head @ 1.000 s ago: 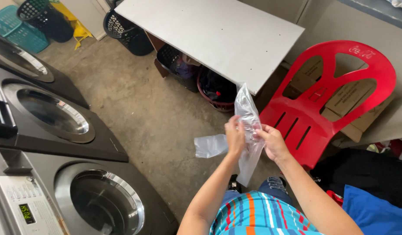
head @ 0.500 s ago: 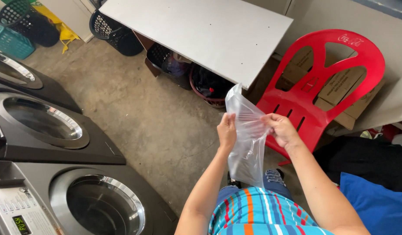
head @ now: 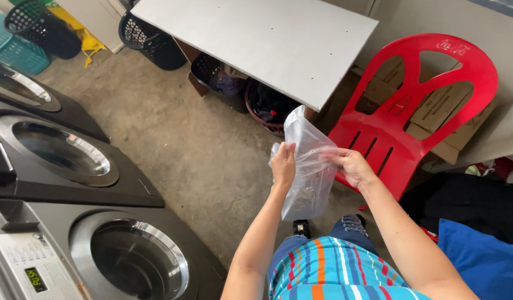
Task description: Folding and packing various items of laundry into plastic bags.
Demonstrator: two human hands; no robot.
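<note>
Both hands (head: 317, 164) gripping clear plastic bag (head: 306, 172) — held upright

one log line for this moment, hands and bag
left hand: grips clear plastic bag edge | right hand: grips opposite edge | bag: hangs over floor | nearby: red chair

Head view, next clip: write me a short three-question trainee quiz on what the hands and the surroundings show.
1. True or false: both hands grip the clear plastic bag.
2. What stands just right of the bag? A) red plastic chair B) blue stool C) green bucket
3. Fill in: the left side of the view holds front-loading washing ____.

Key:
1. True: left hand and right hand each hold the bag's upper part.
2. A, the red plastic chair.
3. machines: washing machines.
</note>
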